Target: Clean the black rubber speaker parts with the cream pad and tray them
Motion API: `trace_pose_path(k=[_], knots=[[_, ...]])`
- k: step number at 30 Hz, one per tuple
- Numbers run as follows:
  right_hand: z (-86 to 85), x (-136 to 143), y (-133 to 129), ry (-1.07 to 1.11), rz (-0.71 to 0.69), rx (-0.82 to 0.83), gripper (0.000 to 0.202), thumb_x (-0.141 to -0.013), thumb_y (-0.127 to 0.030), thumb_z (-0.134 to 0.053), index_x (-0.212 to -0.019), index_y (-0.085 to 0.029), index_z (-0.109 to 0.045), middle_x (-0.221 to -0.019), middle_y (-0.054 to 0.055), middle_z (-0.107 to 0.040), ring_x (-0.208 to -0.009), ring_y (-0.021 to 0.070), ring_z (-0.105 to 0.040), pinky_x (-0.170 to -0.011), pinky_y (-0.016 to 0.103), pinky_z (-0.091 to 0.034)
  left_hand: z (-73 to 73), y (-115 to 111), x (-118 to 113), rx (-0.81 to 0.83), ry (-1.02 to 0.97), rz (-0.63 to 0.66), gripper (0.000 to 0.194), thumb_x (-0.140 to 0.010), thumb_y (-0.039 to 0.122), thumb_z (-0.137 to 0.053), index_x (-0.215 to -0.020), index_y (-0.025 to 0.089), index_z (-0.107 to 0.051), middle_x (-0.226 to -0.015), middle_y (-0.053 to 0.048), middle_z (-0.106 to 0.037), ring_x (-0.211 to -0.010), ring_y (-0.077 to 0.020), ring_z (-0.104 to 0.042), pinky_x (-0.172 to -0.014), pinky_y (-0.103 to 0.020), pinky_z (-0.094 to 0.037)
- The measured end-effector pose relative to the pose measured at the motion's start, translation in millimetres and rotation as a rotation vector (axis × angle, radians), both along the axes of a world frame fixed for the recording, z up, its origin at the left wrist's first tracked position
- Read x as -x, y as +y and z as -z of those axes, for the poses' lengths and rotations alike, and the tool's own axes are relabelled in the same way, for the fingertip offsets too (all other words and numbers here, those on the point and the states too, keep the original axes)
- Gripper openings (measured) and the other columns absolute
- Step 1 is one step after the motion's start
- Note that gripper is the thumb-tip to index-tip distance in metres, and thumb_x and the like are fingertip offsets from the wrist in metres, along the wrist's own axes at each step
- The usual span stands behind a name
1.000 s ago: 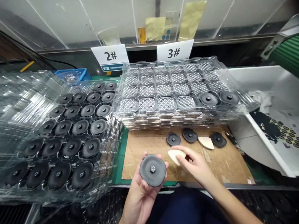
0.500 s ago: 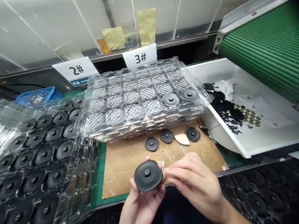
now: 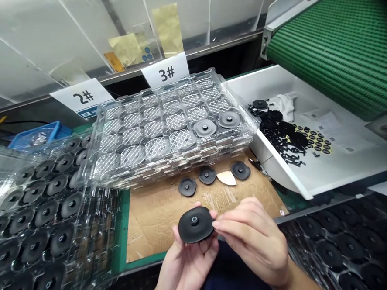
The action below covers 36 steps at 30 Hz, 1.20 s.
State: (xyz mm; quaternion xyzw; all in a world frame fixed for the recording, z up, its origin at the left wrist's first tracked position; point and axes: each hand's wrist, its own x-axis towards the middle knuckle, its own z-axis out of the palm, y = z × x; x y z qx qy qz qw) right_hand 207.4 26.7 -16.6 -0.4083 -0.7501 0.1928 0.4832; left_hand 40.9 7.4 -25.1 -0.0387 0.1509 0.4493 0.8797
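Observation:
My left hand is closed around a black rounded disc with a small raised hub, its fingers under and around the rim. At the disc's right edge my right hand has its thumb and fingertips pinched together, touching or nearly touching the rim. Whatever lies inside that pinch is hidden. Beyond the hands, a similar black disc, a second disc and a third disc lie on a cardboard sheet. Among them is a pale wedge-shaped piece.
Stacked clear trays stand behind the cardboard, with two discs in the top one. Trays full of discs fill the left side. On the right are a white bin with small black parts and a green conveyor belt.
The view has shifted, so the bench sits further left and is slightly turned. A small pale piece seen between the hands at the disc's edge no longer shows. Both hands stay at the disc.

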Motion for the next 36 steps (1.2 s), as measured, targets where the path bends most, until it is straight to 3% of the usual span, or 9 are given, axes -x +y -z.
trace_pose_path(k=[13,21,27,31,33,36], knots=[[5.0,5,-3,-0.055,-0.008,-0.041,0.039,-0.075,-0.005,-0.063,-0.109,-0.022,-0.061,-0.088,0.003,-0.068,-0.076,0.0164,-0.061,-0.067,0.033,-0.044,1.2,-4,3,0.067,-0.062,-0.022,0.040,-0.083,0.041,-0.048,-0.117,0.023,-0.057,-0.123,-0.008,-0.059,-0.106,-0.0138,-0.058,-0.096,-0.024,-0.040],[2.6,20,-2,-0.075,-0.049,-0.059,0.031,-0.073,-0.003,-0.064,-0.100,-0.019,-0.063,-0.085,0.003,-0.068,-0.074,0.0154,-0.060,-0.068,0.033,-0.044,6.3,-11,14,0.082,-0.079,-0.059,0.041,-0.084,0.041,-0.047,-0.118,0.022,-0.056,-0.124,-0.010,-0.058,-0.107,-0.0135,-0.057,-0.097,-0.024,-0.037],[7.4,38,-4,0.083,-0.003,0.147,0.021,-0.077,-0.005,-0.059,-0.093,-0.019,-0.059,-0.080,0.003,-0.062,-0.073,0.0148,-0.058,-0.065,0.031,-0.046,8.5,-16,25,0.005,-0.088,-0.126,0.043,-0.089,0.039,-0.034,-0.120,0.019,-0.055,-0.124,-0.011,-0.057,-0.113,-0.0172,-0.053,-0.098,-0.025,-0.037],[22.8,40,-2,-0.010,0.036,0.307,0.006,-0.083,-0.016,-0.054,-0.080,-0.019,-0.058,-0.076,0.002,-0.060,-0.072,0.0144,-0.058,-0.063,0.027,-0.047,6.1,-19,37,-0.019,-0.083,-0.148,0.042,-0.087,0.040,-0.037,-0.121,0.021,-0.054,-0.125,-0.011,-0.057,-0.113,-0.0198,-0.054,-0.095,-0.026,-0.039],[37.8,36,0,-0.109,0.031,0.368,0.018,-0.086,-0.020,-0.050,-0.070,-0.019,-0.057,-0.069,0.002,-0.058,-0.066,0.0137,-0.057,-0.059,0.025,-0.047,6.7,-20,44,-0.040,-0.068,-0.171,0.041,-0.085,0.040,-0.042,-0.121,0.025,-0.053,-0.125,-0.010,-0.057,-0.113,-0.0222,-0.054,-0.094,-0.029,-0.041],[66.5,31,-1,-0.241,0.036,0.419,0.018,-0.088,-0.020,-0.043,-0.088,-0.017,-0.061,-0.086,0.008,-0.060,-0.065,0.0150,-0.057,-0.059,0.028,-0.049,11.7,-24,56,-0.037,-0.009,-0.234,0.038,-0.082,0.035,-0.050,-0.120,0.030,-0.054,-0.127,-0.009,-0.056,-0.116,-0.0277,-0.050,-0.096,-0.035,-0.040]])
